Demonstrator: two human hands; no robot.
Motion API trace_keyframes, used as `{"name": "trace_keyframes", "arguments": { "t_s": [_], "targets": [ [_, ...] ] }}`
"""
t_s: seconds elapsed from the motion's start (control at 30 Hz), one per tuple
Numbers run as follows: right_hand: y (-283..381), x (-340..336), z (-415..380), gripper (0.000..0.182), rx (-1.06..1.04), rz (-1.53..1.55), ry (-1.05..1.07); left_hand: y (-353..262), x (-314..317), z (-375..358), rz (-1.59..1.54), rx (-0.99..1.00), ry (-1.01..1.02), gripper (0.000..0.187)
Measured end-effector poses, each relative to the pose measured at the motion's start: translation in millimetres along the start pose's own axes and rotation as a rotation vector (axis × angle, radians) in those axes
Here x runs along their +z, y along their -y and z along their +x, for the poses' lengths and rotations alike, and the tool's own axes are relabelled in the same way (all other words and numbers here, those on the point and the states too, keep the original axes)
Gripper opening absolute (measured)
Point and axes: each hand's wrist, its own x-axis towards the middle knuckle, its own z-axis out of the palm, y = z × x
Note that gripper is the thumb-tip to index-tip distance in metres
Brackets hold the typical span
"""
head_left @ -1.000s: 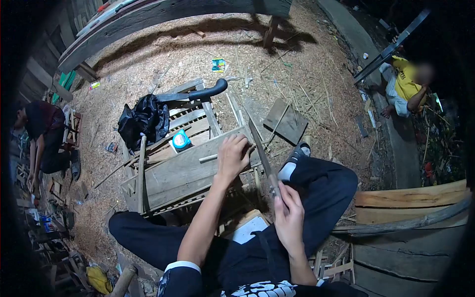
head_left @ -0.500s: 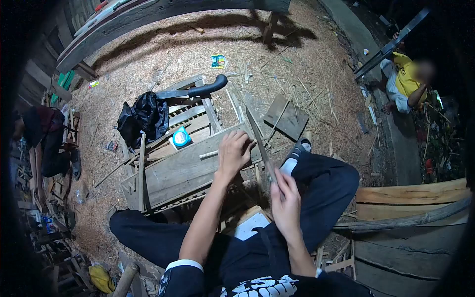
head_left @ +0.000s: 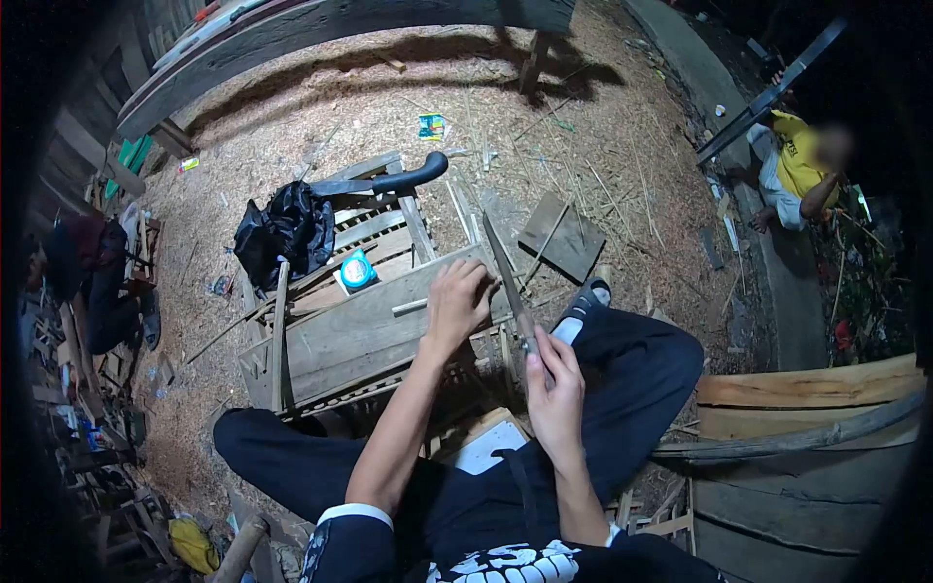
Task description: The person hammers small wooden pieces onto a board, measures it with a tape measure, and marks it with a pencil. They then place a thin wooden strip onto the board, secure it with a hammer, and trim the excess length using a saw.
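My left hand point(head_left: 460, 296) is closed over a thin wooden stick point(head_left: 409, 306), low against the end of a wide plank point(head_left: 355, 335). The stick's pale end pokes out left of the wrist, and the fingers hide its middle. In my right hand point(head_left: 556, 389) is the handle of a long knife point(head_left: 501, 257). Its narrow, tapering blade points away from me, just right of my left fingertips and beside the plank's end. The plank lies across a low slatted wooden frame point(head_left: 417, 225) in front of my crossed legs.
On the frame sit a blue tape measure point(head_left: 358, 270), a black plastic bag point(head_left: 285, 233) and a black-handled blade point(head_left: 412, 176). A square board point(head_left: 562, 234) lies beyond my foot. Boards point(head_left: 807, 389) are stacked at right. People sit at left point(head_left: 92, 282) and far right point(head_left: 799, 160).
My right hand and the knife have shifted slightly left and up, the blade tip staying near the same spot. My left hand keeps its place on the stick.
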Motion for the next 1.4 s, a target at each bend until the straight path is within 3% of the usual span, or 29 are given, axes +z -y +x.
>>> {"name": "trace_keyframes", "arguments": {
  "t_s": [0.1,0.23,0.37,0.47,0.53,0.73,0.9,1.07,1.27,1.3,1.4],
  "targets": [
    [0.8,-24.9,-15.2,0.039,-0.014,0.034,0.048,-1.2,-1.4,2.8,0.006,0.018,-0.018,0.019],
    [-9.1,7.7,6.7,0.04,0.011,0.074,-0.004,-1.7,3.1,-0.6,0.002,-0.023,-0.023,0.017],
    [-1.7,-12.4,-11.9,0.039,-0.075,-0.029,0.024,0.9,3.0,5.1,0.028,0.003,-0.05,0.017],
    [-0.6,-11.7,-18.6,0.038,0.017,0.009,0.029,-0.4,4.9,-2.8,0.009,0.002,-0.018,0.018],
    [0.1,12.4,5.0,0.038,-0.004,0.015,-0.028,1.6,3.1,-1.8,0.013,-0.004,-0.036,0.019],
    [0.3,-9.8,-21.3,0.041,-0.042,0.003,0.022,4.9,4.6,-1.4,0.025,0.064,-0.079,0.02],
    [-1.1,-17.8,-20.3,0.038,-0.027,-0.011,-0.039,5.9,6.7,-0.6,0.012,-0.038,-0.022,0.019],
    [18.8,-31.8,-23.6,0.034,-0.091,0.032,-0.061,-0.7,0.5,-7.5,0.034,0.095,-0.131,0.015],
    [28.3,-11.4,-26.9,0.028,-0.179,0.109,-0.056,-3.0,-68.2,-12.6,0.033,-0.13,-0.175,0.014],
    [27.2,-4.4,-26.1,0.028,-0.213,0.141,-0.034,3.9,-81.1,-12.1,0.061,-0.065,-0.237,0.015],
    [34.6,17.0,-24.8,0.029,-0.275,0.2,0.035,19.4,-121.4,-18.9,0.133,-0.117,-0.249,0.013]
  ]
}}
